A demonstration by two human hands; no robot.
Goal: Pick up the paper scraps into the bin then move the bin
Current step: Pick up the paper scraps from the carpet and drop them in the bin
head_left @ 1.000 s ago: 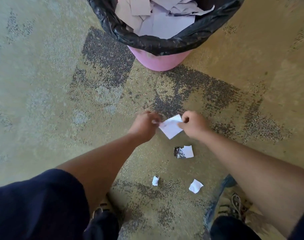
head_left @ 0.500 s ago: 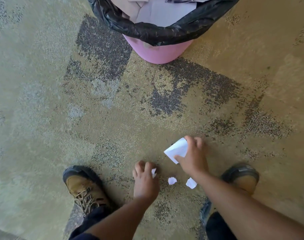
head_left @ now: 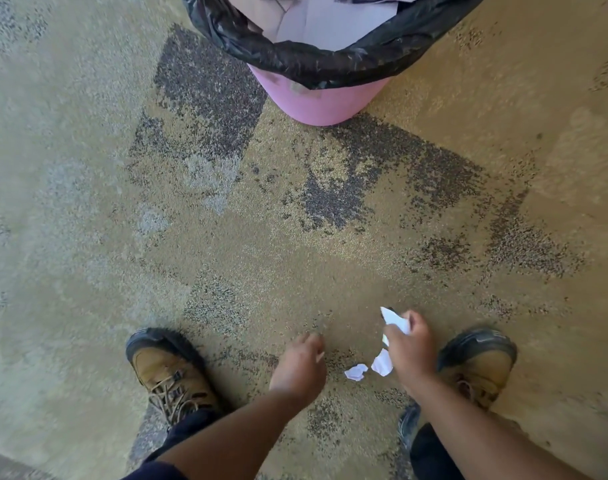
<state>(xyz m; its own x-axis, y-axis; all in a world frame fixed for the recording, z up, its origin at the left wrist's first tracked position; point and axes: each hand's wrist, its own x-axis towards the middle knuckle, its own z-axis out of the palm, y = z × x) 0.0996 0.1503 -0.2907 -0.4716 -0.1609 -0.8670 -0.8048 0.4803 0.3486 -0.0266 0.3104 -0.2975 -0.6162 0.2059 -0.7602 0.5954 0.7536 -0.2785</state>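
A pink bin [head_left: 318,105] with a black liner [head_left: 330,64] stands at the top, holding several paper pieces. My right hand [head_left: 408,348] is low over the carpet, shut on white paper scraps [head_left: 394,320] that stick out above and below my fingers. A small crumpled scrap [head_left: 356,371] lies on the carpet just left of that hand. My left hand [head_left: 301,363] is curled close to the floor with a sliver of white paper showing at its fingertips.
My two brown boots stand on the patterned carpet, the left boot [head_left: 167,372] at lower left and the right boot [head_left: 477,365] beside my right hand. Open carpet [head_left: 295,237] lies between my hands and the bin.
My right hand has closed tighter around its paper and dropped onto the scrap by the right boot. My left hand has lifted slightly with its small scrap. One loose scrap stays on the floor.
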